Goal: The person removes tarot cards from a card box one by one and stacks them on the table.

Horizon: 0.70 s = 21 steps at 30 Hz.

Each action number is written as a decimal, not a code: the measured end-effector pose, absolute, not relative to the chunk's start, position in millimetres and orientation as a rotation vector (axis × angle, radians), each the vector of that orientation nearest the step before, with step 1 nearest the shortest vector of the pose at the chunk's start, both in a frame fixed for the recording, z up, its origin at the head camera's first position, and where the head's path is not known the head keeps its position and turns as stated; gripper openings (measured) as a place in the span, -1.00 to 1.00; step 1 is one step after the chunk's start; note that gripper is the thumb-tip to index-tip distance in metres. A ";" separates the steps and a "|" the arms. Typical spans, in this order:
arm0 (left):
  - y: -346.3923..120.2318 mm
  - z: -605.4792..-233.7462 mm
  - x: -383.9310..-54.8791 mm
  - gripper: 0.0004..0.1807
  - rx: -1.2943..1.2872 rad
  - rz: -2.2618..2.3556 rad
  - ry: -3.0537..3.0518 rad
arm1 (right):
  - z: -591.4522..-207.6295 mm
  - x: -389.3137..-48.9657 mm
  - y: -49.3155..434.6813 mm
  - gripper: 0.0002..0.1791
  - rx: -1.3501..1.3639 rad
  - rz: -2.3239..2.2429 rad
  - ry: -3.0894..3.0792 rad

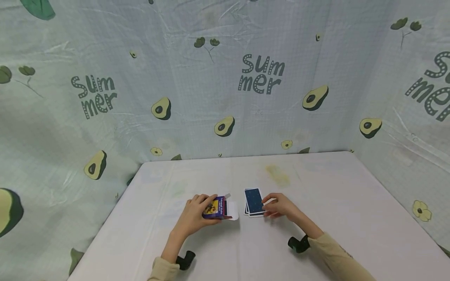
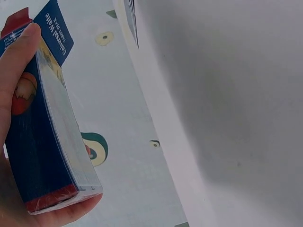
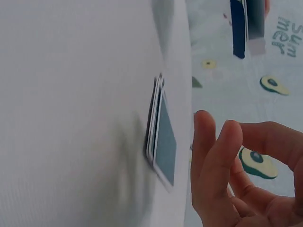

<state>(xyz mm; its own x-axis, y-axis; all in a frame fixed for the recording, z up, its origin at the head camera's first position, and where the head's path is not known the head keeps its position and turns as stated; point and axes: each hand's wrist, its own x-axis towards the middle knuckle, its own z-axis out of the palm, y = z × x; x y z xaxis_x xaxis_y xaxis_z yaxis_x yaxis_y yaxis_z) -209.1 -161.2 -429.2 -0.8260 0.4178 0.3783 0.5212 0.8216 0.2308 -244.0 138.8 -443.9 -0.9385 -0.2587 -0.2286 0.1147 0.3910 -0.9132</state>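
Observation:
My left hand (image 1: 195, 214) grips a blue and purple tarot deck box (image 1: 212, 209) with its end flap folded out. In the left wrist view the thumb lies along the edge of the box (image 2: 35, 151), and other fingers are under its lower end. A small stack of dark blue-backed, white-edged cards (image 1: 254, 200) lies slightly fanned on the table to the right of the box. Beside the cards' right edge is my right hand (image 1: 281, 207). Its fingers are bent loosely with nothing between them, apart from the cards (image 3: 164, 142) in the right wrist view.
A white cloth covers the table (image 1: 299, 175). Behind and at the sides hangs a pale curtain (image 1: 197, 86) printed with avocados and lettering. Dark wrist-mounted devices (image 1: 299, 244) sit under both forearms.

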 end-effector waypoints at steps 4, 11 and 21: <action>-157.8 -426.8 -206.6 -0.19 -0.726 -0.461 -2.691 | -441.9 -238.2 135.8 -0.65 -0.215 -1.602 2.280; -152.9 -423.7 -204.5 -0.18 -0.740 -0.451 -2.695 | -436.3 -229.5 127.4 -0.63 -0.362 -1.644 2.223; -145.1 -422.1 -205.4 -0.17 -0.802 -0.372 -2.668 | -425.7 -221.1 114.9 -0.63 -0.357 -1.664 2.208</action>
<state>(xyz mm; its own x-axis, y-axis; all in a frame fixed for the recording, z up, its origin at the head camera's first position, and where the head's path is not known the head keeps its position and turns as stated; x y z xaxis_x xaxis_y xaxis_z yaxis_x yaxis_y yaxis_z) -205.4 -145.1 -422.1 -0.7872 0.4840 0.3822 0.5700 0.8076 0.1514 -221.1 114.9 -425.7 -0.9062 -0.4035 -0.1263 0.0102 0.2779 -0.9606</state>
